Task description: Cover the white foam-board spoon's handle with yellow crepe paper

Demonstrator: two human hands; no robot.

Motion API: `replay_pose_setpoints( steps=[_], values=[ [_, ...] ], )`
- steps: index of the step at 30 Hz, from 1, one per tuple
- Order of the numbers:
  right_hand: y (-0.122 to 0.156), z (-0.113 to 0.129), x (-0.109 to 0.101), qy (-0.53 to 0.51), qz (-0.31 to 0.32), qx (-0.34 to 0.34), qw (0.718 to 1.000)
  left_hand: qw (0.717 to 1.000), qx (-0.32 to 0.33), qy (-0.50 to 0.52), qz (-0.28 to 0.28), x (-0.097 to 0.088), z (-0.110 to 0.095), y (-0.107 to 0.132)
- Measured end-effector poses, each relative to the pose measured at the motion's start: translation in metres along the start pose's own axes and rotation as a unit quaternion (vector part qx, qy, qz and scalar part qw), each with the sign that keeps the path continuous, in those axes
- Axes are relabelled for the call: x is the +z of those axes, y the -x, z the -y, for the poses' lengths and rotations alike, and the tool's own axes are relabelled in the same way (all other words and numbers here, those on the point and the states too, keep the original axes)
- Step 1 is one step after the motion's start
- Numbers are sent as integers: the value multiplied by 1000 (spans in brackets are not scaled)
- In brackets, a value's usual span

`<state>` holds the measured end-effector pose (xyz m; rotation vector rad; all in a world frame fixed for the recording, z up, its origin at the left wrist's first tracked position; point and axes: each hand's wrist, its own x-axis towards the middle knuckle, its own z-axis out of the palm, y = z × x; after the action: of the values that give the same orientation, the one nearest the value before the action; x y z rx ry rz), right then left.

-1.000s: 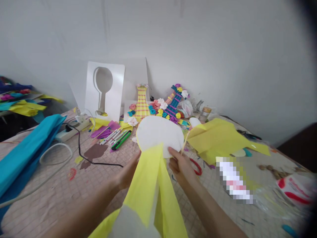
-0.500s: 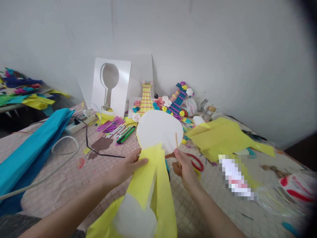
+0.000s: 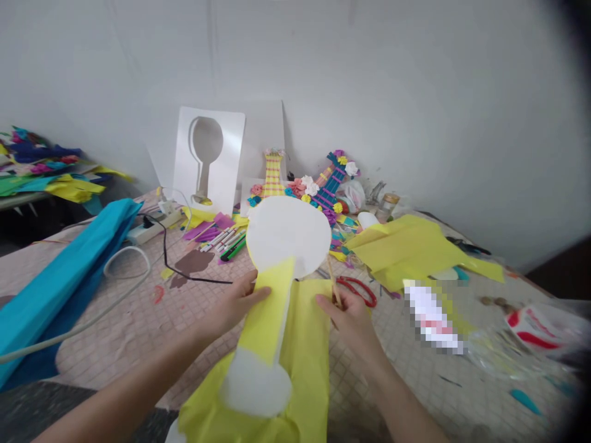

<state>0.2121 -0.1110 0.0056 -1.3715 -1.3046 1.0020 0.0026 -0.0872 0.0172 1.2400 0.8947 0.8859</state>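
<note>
A white board cutout (image 3: 290, 237) with a round head and a narrow neck is held up in front of me. Yellow paper (image 3: 310, 344) lies behind its lower part, and a strip is folded flat over the neck. My left hand (image 3: 244, 301) grips the left edge of the neck, thumb on the folded paper and fingers hidden behind. On the opposite side my right hand (image 3: 346, 314) pinches the paper's right-hand part by its edge. A thin wooden stick (image 3: 333, 280) pokes up from that same hand. Just beyond it lie red-handled scissors (image 3: 357, 290).
Blue paper (image 3: 60, 283) and a white cable (image 3: 115, 298) lie at left, near a power strip (image 3: 154, 227). Pens and a green cutter (image 3: 233, 247) are behind. Yellow sheets (image 3: 415, 252) lie at right. Flowered decorations (image 3: 330, 187) and a cutout panel (image 3: 210, 160) lean against the wall.
My right hand has come down slightly and now holds the right-hand part of the paper, which is spread wider to the right. The cutout has shifted slightly left in view.
</note>
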Motion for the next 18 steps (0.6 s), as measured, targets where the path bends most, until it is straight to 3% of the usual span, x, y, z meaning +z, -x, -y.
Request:
replay_pose_setpoints(
  steps=[4, 10, 14, 18],
  values=[
    [8, -17, -3, 5, 1, 22, 1000, 999, -34, 6, 1, -7, -11, 5],
    [17, -31, -10, 62, 13, 1, 998, 997, -42, -47, 51, -16, -22, 8],
    [12, -40, -37, 141, -42, -20, 989, 991, -44, -94, 80, -34, -27, 8],
    [-1, -52, -71, 249, -101, -42, 962, 990, -56, -109, 67, -58, -33, 9]
  ],
)
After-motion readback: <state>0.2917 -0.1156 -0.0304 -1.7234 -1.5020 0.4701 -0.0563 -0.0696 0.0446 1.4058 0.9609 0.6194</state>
